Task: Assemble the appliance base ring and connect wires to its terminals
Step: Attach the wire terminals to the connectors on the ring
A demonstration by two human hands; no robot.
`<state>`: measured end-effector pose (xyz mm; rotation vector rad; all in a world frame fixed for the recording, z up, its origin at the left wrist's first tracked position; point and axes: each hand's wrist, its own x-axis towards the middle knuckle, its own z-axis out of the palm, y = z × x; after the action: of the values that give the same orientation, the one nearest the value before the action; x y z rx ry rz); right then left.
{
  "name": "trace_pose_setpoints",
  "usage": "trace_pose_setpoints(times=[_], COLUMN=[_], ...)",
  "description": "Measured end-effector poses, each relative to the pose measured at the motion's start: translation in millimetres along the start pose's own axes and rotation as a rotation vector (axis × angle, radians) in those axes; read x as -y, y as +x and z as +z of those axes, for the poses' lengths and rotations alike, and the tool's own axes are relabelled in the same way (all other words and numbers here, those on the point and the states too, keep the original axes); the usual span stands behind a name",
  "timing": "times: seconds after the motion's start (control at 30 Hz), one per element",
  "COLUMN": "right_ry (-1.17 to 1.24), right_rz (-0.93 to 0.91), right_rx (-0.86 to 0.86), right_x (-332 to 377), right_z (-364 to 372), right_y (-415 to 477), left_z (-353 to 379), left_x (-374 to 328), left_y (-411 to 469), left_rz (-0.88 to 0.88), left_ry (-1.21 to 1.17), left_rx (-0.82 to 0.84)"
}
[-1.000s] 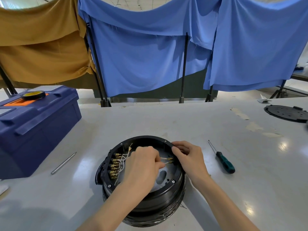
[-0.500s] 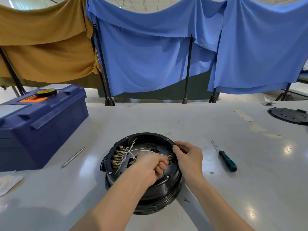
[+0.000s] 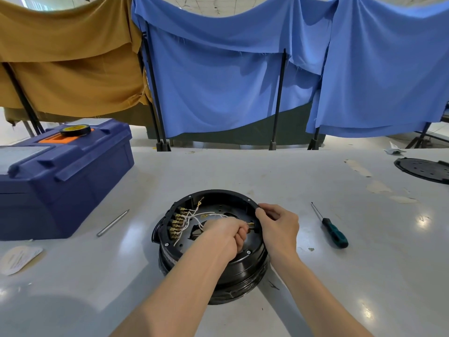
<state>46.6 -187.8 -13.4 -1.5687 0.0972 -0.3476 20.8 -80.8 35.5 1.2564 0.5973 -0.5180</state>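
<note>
One base ring, right hand gripping it, left hand pinching connector

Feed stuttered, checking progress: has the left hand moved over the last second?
Yes. The left hand, gripping a wire, has shifted right across the base ring, away from the brass terminal row toward the right hand at the rim.

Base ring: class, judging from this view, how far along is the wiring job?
Done, apparently: white wires run to the brass terminals on the left wall of the ring. In hand: the left hand pinches a connector at the right wall while the right hand grips the rim. Left: one lug sticks up loose, and the screwdriver lies untouched on the table.
</note>
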Motion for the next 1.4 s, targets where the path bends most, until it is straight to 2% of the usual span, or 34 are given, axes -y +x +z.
trace_pose_setpoints(times=[0.13,0.47,0.67,0.77,0.87,0.93,1.03,1.07,1.1,1.13,1.23,1.4], right_ry=[-0.006,-0.039,-0.017,-0.003,0.002,-0.023,-0.076,-0.092,-0.106,-0.109,-0.099,-0.06], right_rz=[-0.014,-0.009,-0.02,-0.012,-0.001,0.0,-0.024,-0.035,-0.035,-0.03,0.012,0.047], right_rx=[-0.007,-0.021,0.003,0.049,0.131,0.169,0.189,0.185,0.178,0.173,0.163,0.121], right_x=[0,-4,-5,-3,-2,0,3,2,3,2,4,3], right_z=[1,2,0,-4,-11,-15,-15,-15,-16,-17,-21,-24], right_y=[-1,0,0,2,5,9,17,21,25,31,47,70], left_z=[0,-1,0,0,-8,-20,-50,-63,-76,-89,-105,-84], left_x=[-1,3,2,4,5,4,1,2,3,5,16,20], left_y=[0,-9,-15,-20,-28,-33,-40,-40,-37,-31,-17,5], left_rz=[0.002,0.054,0.054,0.102,0.269,0.485,0.791,0.838,0.848,0.829,0.772,0.83], left_ry=[0.004,-0.201,-0.185,-0.041,0.204,0.308,0.597,0.679,0.721,0.735,0.588,0.453], left_rx=[-0.002,0.0,-0.001,-0.063,-0.223,-0.382,-0.87,-0.999,-1.055,-1.031,-0.79,-0.741])
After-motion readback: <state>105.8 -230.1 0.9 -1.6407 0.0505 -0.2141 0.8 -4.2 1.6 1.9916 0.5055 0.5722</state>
